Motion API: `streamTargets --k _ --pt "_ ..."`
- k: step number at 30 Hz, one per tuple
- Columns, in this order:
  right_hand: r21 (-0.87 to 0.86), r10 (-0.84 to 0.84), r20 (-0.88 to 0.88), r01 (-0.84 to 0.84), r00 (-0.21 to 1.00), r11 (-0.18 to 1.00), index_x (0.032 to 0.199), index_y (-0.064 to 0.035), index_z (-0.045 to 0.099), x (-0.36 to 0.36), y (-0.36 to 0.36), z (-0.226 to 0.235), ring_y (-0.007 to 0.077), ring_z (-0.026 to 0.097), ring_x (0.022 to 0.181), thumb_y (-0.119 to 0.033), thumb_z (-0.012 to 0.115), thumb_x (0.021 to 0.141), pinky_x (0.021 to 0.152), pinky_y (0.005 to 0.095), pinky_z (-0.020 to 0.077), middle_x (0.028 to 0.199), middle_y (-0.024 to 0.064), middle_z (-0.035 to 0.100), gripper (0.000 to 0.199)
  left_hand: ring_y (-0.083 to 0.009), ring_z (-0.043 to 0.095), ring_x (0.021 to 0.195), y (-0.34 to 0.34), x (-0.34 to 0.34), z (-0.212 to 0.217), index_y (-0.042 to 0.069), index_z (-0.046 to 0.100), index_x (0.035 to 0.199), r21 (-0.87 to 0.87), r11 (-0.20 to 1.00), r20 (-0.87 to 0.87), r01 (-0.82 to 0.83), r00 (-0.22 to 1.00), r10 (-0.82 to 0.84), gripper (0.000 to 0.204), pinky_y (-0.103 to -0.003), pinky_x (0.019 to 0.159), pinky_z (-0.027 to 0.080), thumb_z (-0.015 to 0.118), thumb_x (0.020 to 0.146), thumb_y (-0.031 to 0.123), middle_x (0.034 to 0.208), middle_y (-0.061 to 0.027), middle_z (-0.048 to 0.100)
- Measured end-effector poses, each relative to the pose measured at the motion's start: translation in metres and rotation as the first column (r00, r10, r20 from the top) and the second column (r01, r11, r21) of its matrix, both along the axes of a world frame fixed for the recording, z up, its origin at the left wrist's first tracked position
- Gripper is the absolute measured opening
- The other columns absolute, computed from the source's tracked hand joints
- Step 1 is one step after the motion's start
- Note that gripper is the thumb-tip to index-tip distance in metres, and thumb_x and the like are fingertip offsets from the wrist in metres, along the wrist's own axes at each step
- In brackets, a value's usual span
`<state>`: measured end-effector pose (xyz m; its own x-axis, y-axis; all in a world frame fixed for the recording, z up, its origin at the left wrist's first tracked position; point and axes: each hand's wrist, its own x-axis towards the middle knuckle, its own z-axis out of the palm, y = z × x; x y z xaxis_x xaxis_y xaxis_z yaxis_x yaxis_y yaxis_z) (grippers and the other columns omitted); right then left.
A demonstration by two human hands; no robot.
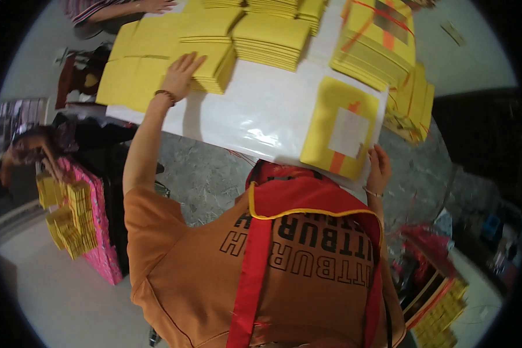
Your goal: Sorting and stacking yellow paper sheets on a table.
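Left arm: we reach it long and nearly straight up from the orange sleeve, bare forearm rising to the far left of the tabletop (pixel 261 110), a beaded bracelet (pixel 166 95) at the wrist.
Left hand: our left hand (pixel 182 72) lies flat with fingers spread wide, palm down on a stack of yellow paper sheets (pixel 211 61); it presses rather than grips.
Stack under the left hand: thin square sheets, matte yellow, edges layered in fine ridges; more loose yellow sheets (pixel 127 69) fan out flat just to its left.
Middle stacks: another block of yellow sheets (pixel 272 37) sits beyond, neatly squared, well apart from our right hand.
Tabletop: covered in a glossy white plastic sheet that catches glare and wrinkles near the front edge.
Sheet with foil: a single yellow sheet (pixel 330 104) lies near the front right edge, bearing an orange stripe and a pale silvery square at its centre.
Right arm: bent short, wrist with a thin bangle, rising beside our red apron (pixel 307 194).
Right hand: our right hand (pixel 378 168) touches the lower right corner of the foil sheet, fingers curled loosely at its edge; we cannot tell whether they pinch it.
Right stacks: a tied bundle of the same printed sheets (pixel 377 40), bound with red string, stands at the far right.
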<state>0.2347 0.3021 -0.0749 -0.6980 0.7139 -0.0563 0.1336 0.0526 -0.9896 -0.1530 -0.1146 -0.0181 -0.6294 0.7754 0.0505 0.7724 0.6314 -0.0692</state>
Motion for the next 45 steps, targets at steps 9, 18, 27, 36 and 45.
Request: streamTargets --k 9,18,27,36,45 --pt "0.119 0.026 0.025 -0.029 0.999 0.992 0.104 -0.0031 0.063 -0.004 0.000 0.009 0.0140 0.059 0.089 -0.010 0.058 0.086 0.080 0.0263 0.0450 0.096 0.0060 0.064 0.019 -0.0354 0.048 0.110 0.095 0.090 0.030 0.007 0.050 0.124 0.533 0.843 0.035 0.076 0.993 -0.111 0.063 -0.043 0.096 0.037 0.051 0.063 -0.009 0.120 -0.0177 0.053" --pt "0.608 0.388 0.157 -0.399 0.908 0.686 0.084 -0.0083 0.065 -0.012 -0.005 0.020 0.0237 0.056 0.083 -0.011 0.064 0.076 0.077 0.0327 0.0407 0.083 0.0046 0.063 0.009 -0.0295 0.051 0.097 0.215 0.235 -0.006 0.007 0.056 0.113 0.418 0.732 0.218 0.538 0.722 -0.656 0.047 -0.039 0.085 0.040 0.070 0.071 0.022 0.106 -0.0122 0.056" --pt "0.246 0.501 0.039 -0.494 0.865 0.834 0.090 -0.0055 0.064 -0.008 0.011 0.012 0.0215 0.053 0.091 -0.024 0.044 0.092 0.086 0.0322 0.0388 0.087 0.0070 0.063 0.028 -0.0272 0.057 0.076 0.223 0.228 -0.008 0.003 0.061 0.091 0.562 0.720 0.429 0.408 0.600 -0.675 0.015 -0.033 0.067 0.047 0.062 0.080 0.013 0.081 -0.0106 0.059" --pt "0.168 0.535 -0.095 -0.516 0.840 0.840 0.096 -0.0052 0.065 -0.005 0.014 0.005 0.0212 0.050 0.095 -0.027 0.041 0.091 0.090 0.0323 0.0361 0.092 0.0063 0.062 0.032 -0.0307 0.059 0.073 0.225 0.222 -0.013 0.002 0.061 0.091 0.546 0.800 0.581 0.248 0.577 -0.575 0.012 -0.037 0.065 0.047 0.055 0.086 0.012 0.078 -0.0143 0.060" --pt "0.151 0.533 -0.023 -0.524 0.846 0.838 0.096 -0.0050 0.065 -0.004 0.011 0.010 0.0192 0.049 0.098 -0.019 0.054 0.087 0.089 0.0320 0.0367 0.094 0.0053 0.061 0.020 -0.0248 0.055 0.090 0.223 0.230 -0.016 0.010 0.059 0.107 0.525 0.616 0.274 0.588 0.568 -0.776 0.038 -0.034 0.076 0.049 0.064 0.070 0.004 0.105 -0.0081 0.056"
